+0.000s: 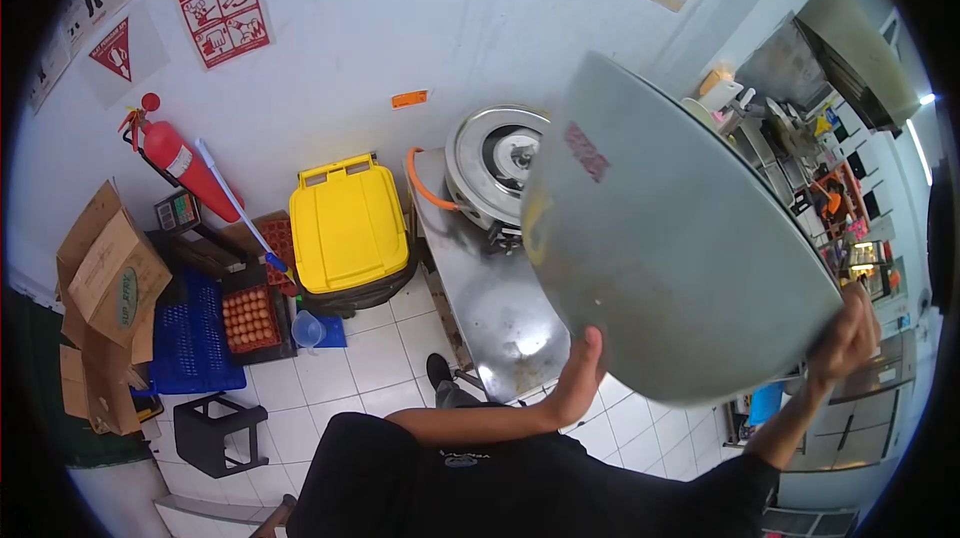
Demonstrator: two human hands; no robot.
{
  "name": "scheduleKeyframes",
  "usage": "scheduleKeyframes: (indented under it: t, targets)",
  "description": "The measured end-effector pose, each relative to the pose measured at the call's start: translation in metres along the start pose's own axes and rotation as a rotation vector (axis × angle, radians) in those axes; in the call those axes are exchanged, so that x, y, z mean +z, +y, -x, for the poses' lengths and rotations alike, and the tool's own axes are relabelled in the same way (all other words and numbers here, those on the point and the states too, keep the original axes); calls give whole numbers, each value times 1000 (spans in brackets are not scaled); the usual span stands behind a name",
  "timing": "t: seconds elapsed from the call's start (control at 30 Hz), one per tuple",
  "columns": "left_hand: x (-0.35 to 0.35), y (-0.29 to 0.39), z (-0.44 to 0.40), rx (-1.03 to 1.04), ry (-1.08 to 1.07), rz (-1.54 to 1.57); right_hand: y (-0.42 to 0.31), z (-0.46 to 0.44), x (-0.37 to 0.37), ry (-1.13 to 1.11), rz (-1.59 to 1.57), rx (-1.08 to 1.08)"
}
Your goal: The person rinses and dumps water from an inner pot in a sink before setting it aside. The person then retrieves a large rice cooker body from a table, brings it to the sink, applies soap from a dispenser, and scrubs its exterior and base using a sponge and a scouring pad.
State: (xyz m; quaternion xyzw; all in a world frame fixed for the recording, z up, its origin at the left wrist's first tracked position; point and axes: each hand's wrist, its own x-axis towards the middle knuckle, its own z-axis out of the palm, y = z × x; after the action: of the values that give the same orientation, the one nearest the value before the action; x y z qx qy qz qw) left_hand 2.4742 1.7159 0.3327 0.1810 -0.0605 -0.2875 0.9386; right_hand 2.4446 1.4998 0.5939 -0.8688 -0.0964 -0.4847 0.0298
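Observation:
A large grey basin [660, 248] is held up in front of me, tilted on its side, with its opening turned away to the upper right. My left hand [580, 373] grips its lower left side, the thumb showing and the other fingers hidden. My right hand [845, 338] is closed over the rim at the lower right. A faded reddish mark is on the basin's outer wall. Behind it, partly covered, a round metal burner [490, 163] with an orange hose [428, 188] stands on a steel table [510, 328]. The basin's inside is hidden.
A yellow-lidded bin [348, 223] stands left of the table. Further left are egg trays [250, 318], a blue crate [190, 333], cardboard boxes [115, 288], a black stool [220, 433] and a fire extinguisher [185, 158]. Kitchen shelves [790, 153] line the right.

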Motion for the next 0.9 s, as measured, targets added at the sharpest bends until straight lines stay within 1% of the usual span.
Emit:
scheduleKeyframes:
  t: [0.1, 0.13, 0.17, 0.2, 0.27, 0.3, 0.33, 0.37, 0.4, 0.47, 0.53, 0.57, 0.6, 0.67, 0.73, 0.8, 0.83, 0.9]
  targets:
    - [46, 5, 37, -294, -169, -283, 15, 36, -82, 13, 29, 60]
    - [59, 9, 44, -309, -177, -287, 21, 50, -109, 87, 82, 125]
    - [71, 7, 50, -413, -339, -385, 23, 64, -134, 125, 118, 163]
    - [86, 0, 56, -532, -366, -434, 25, 78, -159, 162, 153, 201]
    - [115, -14, 69, -767, -439, -542, 24, 110, -207, 145, 215, 390]
    - [120, -41, 74, -740, -514, -419, 26, 128, -231, 129, 243, 462]
    - [125, -70, 79, -732, -553, -357, 35, 152, -259, 137, 258, 469]
    - [130, -99, 85, -725, -592, -294, 48, 177, -289, 64, 283, 506]
    - [133, -127, 88, -772, -596, -281, 56, 193, -306, -2, 300, 546]
    - [137, -177, 93, -858, -600, -288, 61, 227, -324, 31, 356, 578]
    - [146, -218, 95, -991, -570, -271, 64, 259, -349, -67, 401, 717]
    - [155, -236, 96, -1024, -519, -299, 71, 276, -364, -94, 409, 756]
    - [159, -258, 100, -1040, -529, -289, 77, 291, -378, -98, 428, 764]
    - [157, -307, 95, -1151, -541, -273, 93, 316, -397, -190, 518, 797]
    - [159, -353, 96, -1199, -527, -295, 107, 333, -411, -183, 543, 835]
    - [160, -394, 97, -1320, -493, -247, 124, 356, -428, -288, 623, 886]
    - [155, -418, 94, -1388, -537, -213, 133, 366, -434, -287, 641, 883]
    - [161, -451, 90, -1430, -551, -212, 153, 390, -448, -285, 645, 946]
